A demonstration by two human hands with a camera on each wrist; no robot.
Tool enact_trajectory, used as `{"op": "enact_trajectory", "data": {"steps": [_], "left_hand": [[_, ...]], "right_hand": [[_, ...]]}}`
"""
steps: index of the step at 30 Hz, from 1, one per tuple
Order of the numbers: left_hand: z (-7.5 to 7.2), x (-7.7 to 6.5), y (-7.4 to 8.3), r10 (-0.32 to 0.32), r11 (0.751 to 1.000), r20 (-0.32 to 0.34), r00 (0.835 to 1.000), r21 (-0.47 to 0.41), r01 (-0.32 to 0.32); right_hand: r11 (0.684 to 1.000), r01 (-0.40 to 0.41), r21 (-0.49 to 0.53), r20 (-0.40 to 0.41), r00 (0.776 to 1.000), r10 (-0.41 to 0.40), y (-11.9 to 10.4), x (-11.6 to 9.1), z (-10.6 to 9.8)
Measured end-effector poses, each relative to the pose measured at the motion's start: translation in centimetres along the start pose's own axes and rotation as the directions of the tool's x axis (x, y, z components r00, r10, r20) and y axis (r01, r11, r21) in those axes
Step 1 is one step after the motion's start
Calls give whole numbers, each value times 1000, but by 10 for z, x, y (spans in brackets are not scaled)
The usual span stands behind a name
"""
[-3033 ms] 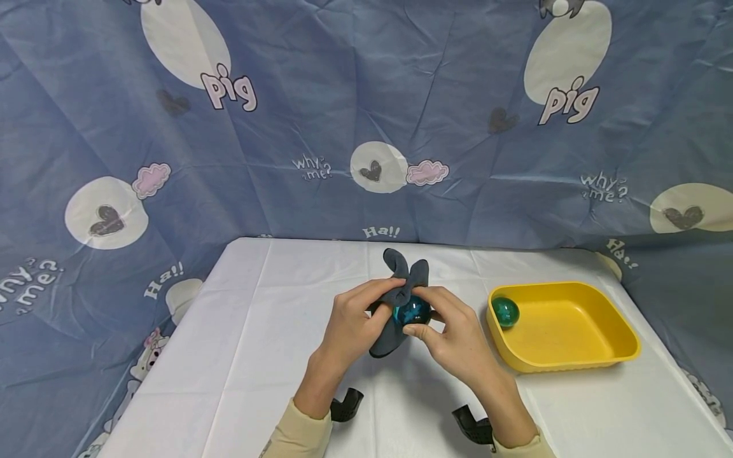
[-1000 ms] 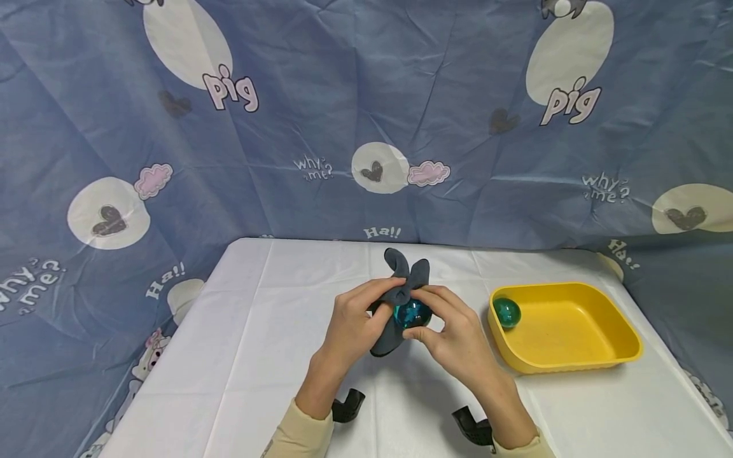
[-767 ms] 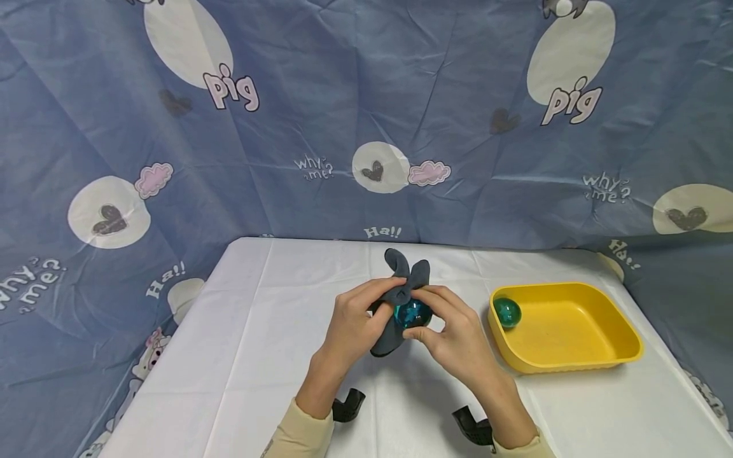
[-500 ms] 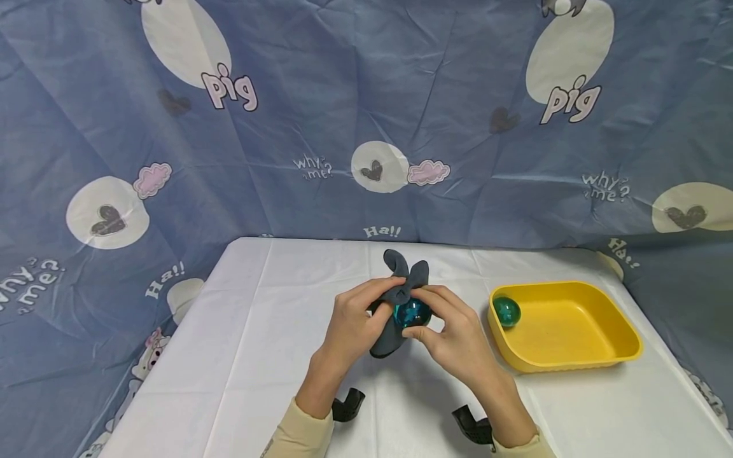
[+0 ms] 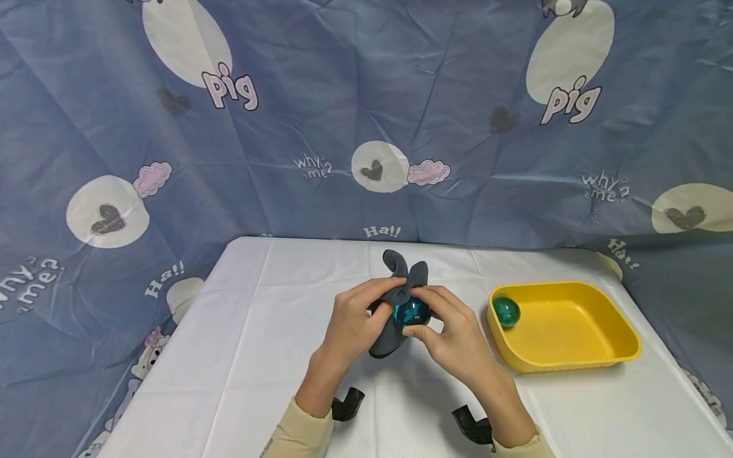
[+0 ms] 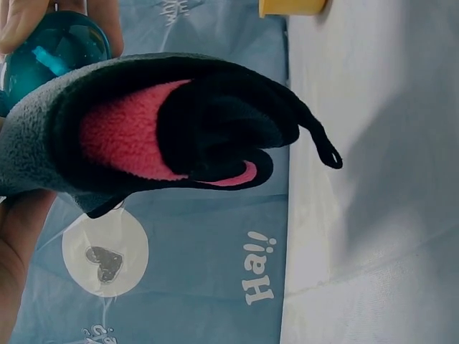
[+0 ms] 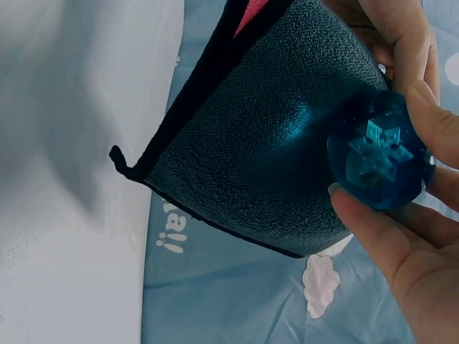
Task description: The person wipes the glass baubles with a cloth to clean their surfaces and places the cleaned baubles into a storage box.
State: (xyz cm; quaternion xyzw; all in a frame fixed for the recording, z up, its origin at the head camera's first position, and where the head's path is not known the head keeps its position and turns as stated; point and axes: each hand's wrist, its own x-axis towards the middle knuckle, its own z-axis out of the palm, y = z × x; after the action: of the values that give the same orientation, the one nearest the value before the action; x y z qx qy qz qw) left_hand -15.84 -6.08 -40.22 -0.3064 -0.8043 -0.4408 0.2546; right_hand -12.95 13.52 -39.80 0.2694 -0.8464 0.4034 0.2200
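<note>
Above the table, my left hand [image 5: 354, 324] pinches a bunched dark grey cloth [image 5: 387, 340] with black edging. The left wrist view looks into its folds, where a pink inner side [image 6: 129, 132] and a small black loop [image 6: 330, 154] show. My right hand [image 5: 456, 334] holds a clear teal ball [image 5: 413, 313] between thumb and fingers, right against the cloth. A snowflake-shaped figure [image 7: 380, 149] sits inside this ball in the right wrist view. Part of the left fingers is hidden behind the cloth.
To the right stands a yellow tray [image 5: 572, 366] with a second, green clear ball [image 5: 506, 312] in its left corner. White cloth covers the table [image 5: 269, 356]. A printed blue curtain [image 5: 321, 114] hangs behind it. Black wrist mounts [image 5: 347, 405] jut below both hands.
Both hands, the cloth and the ball keep almost the same place. Only the right thumb and the glints in the ball differ slightly.
</note>
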Motion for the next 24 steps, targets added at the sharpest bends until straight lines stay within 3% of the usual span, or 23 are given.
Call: {"op": "enact_trajectory", "data": {"steps": [24], "left_hand": [[0,0,0,4,1000,2,1000,-6,-4]], "right_hand": [[999,-14,43,28,1000,13,1,-1,-1]]}}
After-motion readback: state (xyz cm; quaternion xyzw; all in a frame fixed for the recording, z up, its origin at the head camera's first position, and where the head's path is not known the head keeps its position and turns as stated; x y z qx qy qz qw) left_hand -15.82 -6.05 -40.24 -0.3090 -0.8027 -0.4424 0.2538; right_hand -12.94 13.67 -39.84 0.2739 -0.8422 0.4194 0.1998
